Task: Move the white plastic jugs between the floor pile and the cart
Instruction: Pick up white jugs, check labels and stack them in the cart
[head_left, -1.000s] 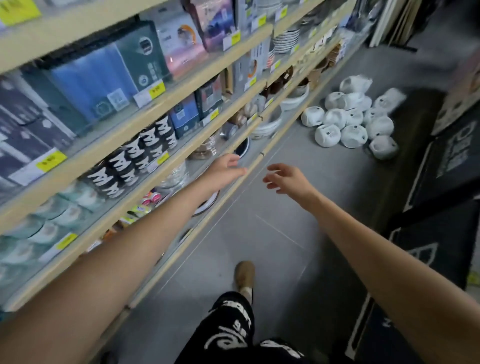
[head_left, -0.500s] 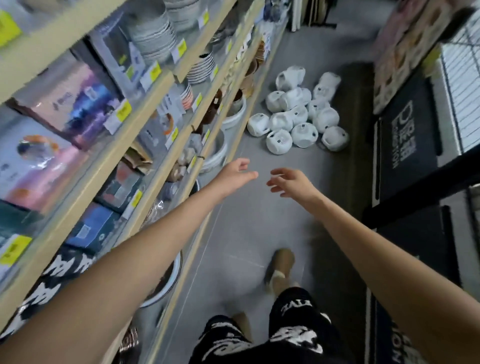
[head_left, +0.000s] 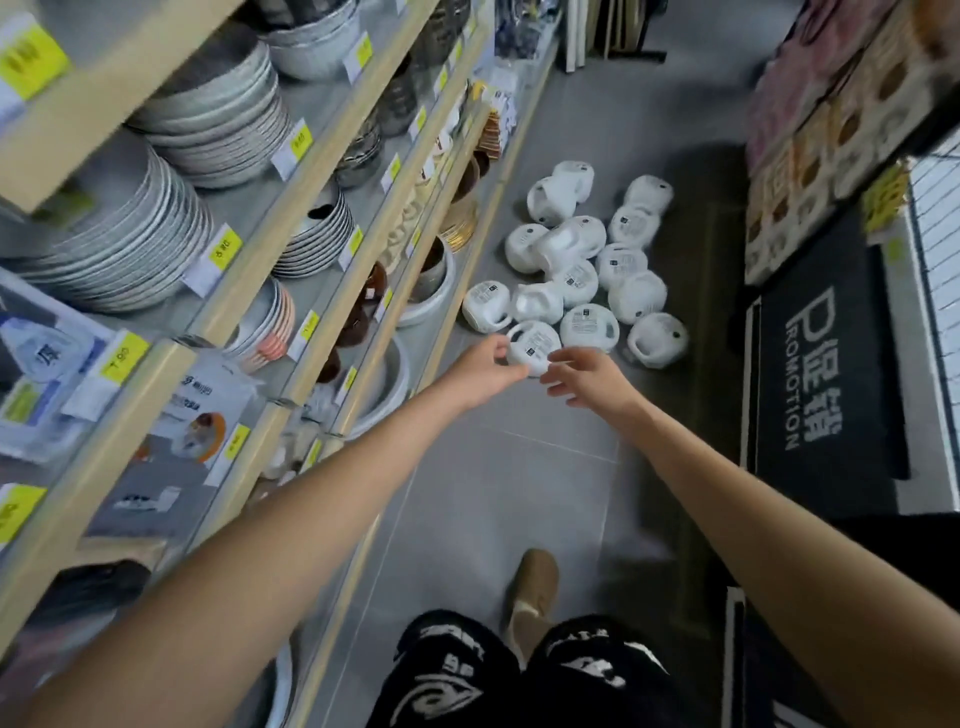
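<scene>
Nothing is lifted yet: the jugs (head_left: 589, 327) are piled on the floor (head_left: 493, 493), and left hand (head_left: 485, 371) and right hand (head_left: 587, 376) are held out, each grip open, empty.

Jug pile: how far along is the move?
Done: nothing visible, and no cart in view. In hand: nothing. The left hand and right hand reach open toward the nearest white jug, no grip yet. Left: the whole floor pile, over a dozen jugs.
</scene>
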